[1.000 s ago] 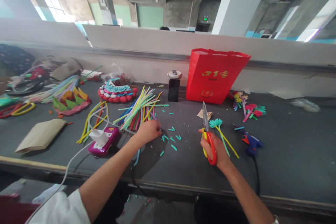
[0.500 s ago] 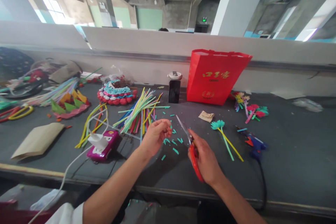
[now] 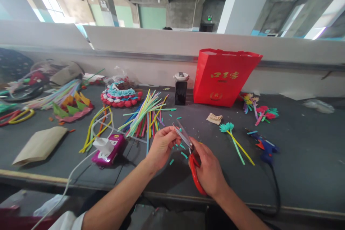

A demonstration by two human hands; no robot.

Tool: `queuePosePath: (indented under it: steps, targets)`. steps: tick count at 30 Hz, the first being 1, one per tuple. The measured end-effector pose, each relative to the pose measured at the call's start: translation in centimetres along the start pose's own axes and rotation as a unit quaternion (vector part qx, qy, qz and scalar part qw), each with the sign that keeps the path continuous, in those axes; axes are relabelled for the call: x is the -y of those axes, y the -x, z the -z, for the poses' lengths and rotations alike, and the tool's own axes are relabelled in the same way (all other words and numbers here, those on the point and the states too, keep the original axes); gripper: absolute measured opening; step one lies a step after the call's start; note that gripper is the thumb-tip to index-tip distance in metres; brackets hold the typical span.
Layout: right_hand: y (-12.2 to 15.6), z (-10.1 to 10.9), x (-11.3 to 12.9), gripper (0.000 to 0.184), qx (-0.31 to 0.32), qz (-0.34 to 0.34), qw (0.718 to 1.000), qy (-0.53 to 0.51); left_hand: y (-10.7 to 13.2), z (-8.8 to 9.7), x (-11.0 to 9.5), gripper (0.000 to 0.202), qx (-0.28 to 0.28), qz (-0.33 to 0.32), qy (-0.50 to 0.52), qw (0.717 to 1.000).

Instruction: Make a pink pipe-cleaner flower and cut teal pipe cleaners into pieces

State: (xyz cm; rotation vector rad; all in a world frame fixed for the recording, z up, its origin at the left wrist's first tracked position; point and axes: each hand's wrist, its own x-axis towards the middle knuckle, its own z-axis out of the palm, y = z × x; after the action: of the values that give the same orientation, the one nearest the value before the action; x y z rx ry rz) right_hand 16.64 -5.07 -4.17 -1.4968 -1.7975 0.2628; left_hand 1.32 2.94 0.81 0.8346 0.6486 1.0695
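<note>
The flower (image 3: 226, 127) lies between the scissors (image 3: 192, 161) and the glue gun (image 3: 267, 148).

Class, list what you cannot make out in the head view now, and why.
All in the head view:
What the left hand may pinch: too tiny, partly behind the scissors.
Red bag: contents hidden by its front.
Dark spotted item: full shape cut off by the left edge.

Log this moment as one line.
right hand: holds scissors, blades parted | left hand: fingers at blades, contact unclear | table: teal pieces nearby, teal flower further right
</note>
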Motion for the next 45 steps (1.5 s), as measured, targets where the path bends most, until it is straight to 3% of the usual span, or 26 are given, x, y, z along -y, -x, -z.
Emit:
queuePosePath:
  steps: [21,36,45]
  targets:
    - [0.2,-0.2,0.2,0.046,-0.032,-0.01,0.999,0.003,0.3,-0.2,0.7,0.01,0.003,-0.008,-0.009,1.0]
    - [0.2,-0.3,0.5,0.045,-0.036,-0.006,0.999,0.033,0.3,-0.4,0.8,0.013,-0.006,-0.015,0.001,1.0]
    - [0.1,0.0,1.2,0.038,-0.017,-0.042,0.999,-0.026,0.4,-0.4,1.3,0.014,-0.002,-0.018,-0.007,1.0]
